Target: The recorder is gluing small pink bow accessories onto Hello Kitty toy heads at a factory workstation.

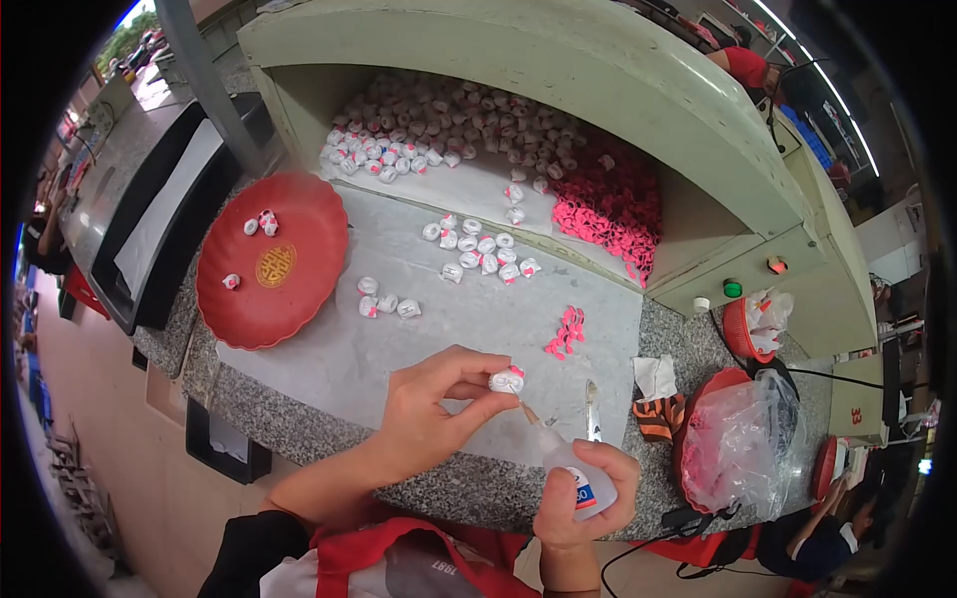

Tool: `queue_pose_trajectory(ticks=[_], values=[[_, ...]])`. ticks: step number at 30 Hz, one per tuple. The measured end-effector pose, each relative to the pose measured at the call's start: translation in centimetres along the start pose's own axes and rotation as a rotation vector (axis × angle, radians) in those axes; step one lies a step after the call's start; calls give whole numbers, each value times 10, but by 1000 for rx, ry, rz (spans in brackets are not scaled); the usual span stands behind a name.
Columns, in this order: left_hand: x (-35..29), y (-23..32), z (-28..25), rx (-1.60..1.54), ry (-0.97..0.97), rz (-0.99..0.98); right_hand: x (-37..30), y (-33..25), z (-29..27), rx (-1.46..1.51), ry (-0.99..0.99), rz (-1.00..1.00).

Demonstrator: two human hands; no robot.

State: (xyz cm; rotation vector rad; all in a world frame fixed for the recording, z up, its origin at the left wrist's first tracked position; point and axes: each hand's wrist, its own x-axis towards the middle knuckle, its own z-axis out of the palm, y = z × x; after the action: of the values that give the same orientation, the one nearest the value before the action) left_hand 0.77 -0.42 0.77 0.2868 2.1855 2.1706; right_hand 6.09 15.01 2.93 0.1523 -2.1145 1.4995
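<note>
Between the thumb and fingers of my left hand (pixel 424 404) is a small white figure head (pixel 504 383) with a pink piece on top. My right hand (pixel 588 498) grips a translucent squeeze bottle (pixel 560 453) with a blue-and-white label. Its thin nozzle points up at the underside of the white head, at or very near it; exact contact is too small to tell. Beyond my hands, loose pink bow-like pieces (pixel 568 334) lie on the white paper (pixel 399 239). Several white heads (pixel 488 263) sit farther back, and a slim metal tool (pixel 593 411) lies right of my left hand.
A red scalloped plate (pixel 224 289) holds a few heads at left. Under the pale green shelf (pixel 598 75) are piles of white heads (pixel 449 120) and pink pieces (pixel 613 219). At right stand a red basket (pixel 736 331) and a plastic bag (pixel 738 439). Other people work nearby.
</note>
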Motion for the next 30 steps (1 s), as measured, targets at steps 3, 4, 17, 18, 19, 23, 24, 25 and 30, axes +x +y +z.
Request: queue_pose_trajectory(ticks=[3, 4, 17, 18, 19, 23, 24, 25, 30], values=[[0, 2, 2, 155, 54, 248, -1, 1, 2, -28, -49, -20], [0, 3, 2, 146, 72, 250, -1, 1, 3, -23, -43, -29], [2, 3, 8, 115, 140, 198, 10, 14, 6, -25, -46, -209], [2, 3, 8, 115, 137, 196, 10, 14, 6, -26, -45, -207], [2, 3, 8, 128, 139, 205, 10, 13, 6, -28, -52, -199], [1, 3, 8, 147, 142, 218, 6, 14, 3, -31, -67, -140], [1, 3, 8, 147, 143, 217, 7, 13, 4, -31, -68, -141], [1, 3, 8, 164, 145, 221, 9, 13, 5, -39, -79, -176], [1, 3, 5, 212, 170, 264, 14, 6, 6, -48, -134, -232]])
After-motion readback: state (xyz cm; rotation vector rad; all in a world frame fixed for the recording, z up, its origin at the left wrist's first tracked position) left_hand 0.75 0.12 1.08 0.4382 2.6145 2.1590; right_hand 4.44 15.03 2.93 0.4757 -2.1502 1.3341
